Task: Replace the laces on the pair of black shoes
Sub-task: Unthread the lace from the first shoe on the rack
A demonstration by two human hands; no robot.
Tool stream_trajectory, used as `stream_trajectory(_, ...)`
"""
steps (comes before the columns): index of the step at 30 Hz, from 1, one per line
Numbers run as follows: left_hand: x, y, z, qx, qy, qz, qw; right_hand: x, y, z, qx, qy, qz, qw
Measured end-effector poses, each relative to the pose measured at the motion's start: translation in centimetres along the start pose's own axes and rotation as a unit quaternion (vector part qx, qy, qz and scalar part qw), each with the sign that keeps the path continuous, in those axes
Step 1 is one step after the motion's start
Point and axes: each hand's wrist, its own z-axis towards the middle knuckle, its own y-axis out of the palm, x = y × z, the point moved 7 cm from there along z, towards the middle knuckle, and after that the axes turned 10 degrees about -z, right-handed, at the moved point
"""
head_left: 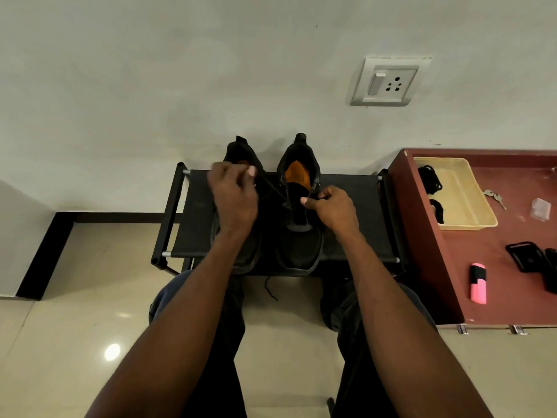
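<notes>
Both hands pinch the lace: your left hand (233, 196) pulls it taut, your right hand (331, 206) pinches it beside the right shoe (300, 236); unthread the next eyelet.

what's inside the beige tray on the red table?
The beige tray holds two bundles of black laces, both against its left wall, one farther back, one nearer. The rest of its floor shows bare. Whatever lies beneath the bundles is covered.
</notes>
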Motion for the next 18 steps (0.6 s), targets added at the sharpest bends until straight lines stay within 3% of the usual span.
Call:
stream_trajectory(4, -3.4, -6.4, 1.8, 0.263, -0.113, -0.054, 0.957, 0.1, 0.2, 0.1, -0.004, 0.0, 0.007, 1.0)
stream_trajectory(6, -4.7, -7.5, 1.7, 0.328, -0.145, -0.053, 0.932, 0.2, 0.3, 0.3, -0.006, 0.0, 0.008, 1.0)
stream_trajectory(7, -4.6, -7.0, 1.6, 0.318, -0.147, -0.05, 0.935, 0.3, 0.2, 0.3, -0.006, 0.001, 0.006, 1.0)
stream_trajectory(9, -3.2, -4.6, 1.3, 0.222, -0.122, -0.041, 0.967, 0.1, 0.2, 0.3, -0.006, -0.002, -0.004, 1.0)
stream_trajectory(12, 0.1, 0.8, -0.4, -0.002, 0.01, 0.013, 1.0, 0.0, 0.1, 0.3, -0.006, -0.005, -0.014, 1.0)
stream_trajectory(15, 1.1, 6.2, -3.9, -0.23, 0.158, 0.119, 0.953, 0.1, 0.0, 0.5, -0.003, -0.004, -0.022, 1.0)
stream_trajectory(18, 0.3, 8.6, -6.1, -0.324, 0.183, 0.212, 0.904, 0.2, -0.1, 0.6, -0.004, -0.006, -0.017, 1.0)
